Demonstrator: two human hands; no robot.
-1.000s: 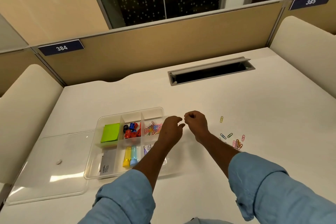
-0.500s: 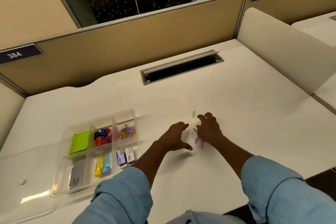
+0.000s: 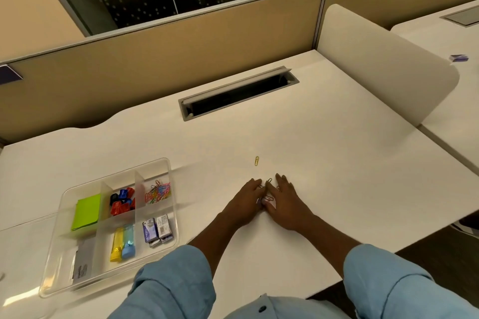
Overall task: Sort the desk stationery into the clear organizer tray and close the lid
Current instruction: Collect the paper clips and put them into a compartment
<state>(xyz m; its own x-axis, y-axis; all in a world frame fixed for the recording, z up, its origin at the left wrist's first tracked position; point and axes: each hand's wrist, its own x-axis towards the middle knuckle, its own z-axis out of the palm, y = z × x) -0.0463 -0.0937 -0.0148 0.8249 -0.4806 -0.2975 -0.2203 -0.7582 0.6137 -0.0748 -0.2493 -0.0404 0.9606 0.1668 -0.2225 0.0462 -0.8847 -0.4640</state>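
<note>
Clear plastic organizer tray (image 3: 174, 197) sits uncovered toward the left of the white desk (image 3: 337, 163), its far right compartment holding a tangle of coloured paper clips (image 3: 158, 193). To its right, the person's left hand (image 3: 246, 202) and right hand (image 3: 285, 202) lie flat, fingers straight and gripping nothing. Their inner edges meet to corral a cluster of loose clips (image 3: 268, 198), apparently for one scoop to the tray. A lone yellow clip (image 3: 256, 161) lies just beyond the fingertips.
</note>
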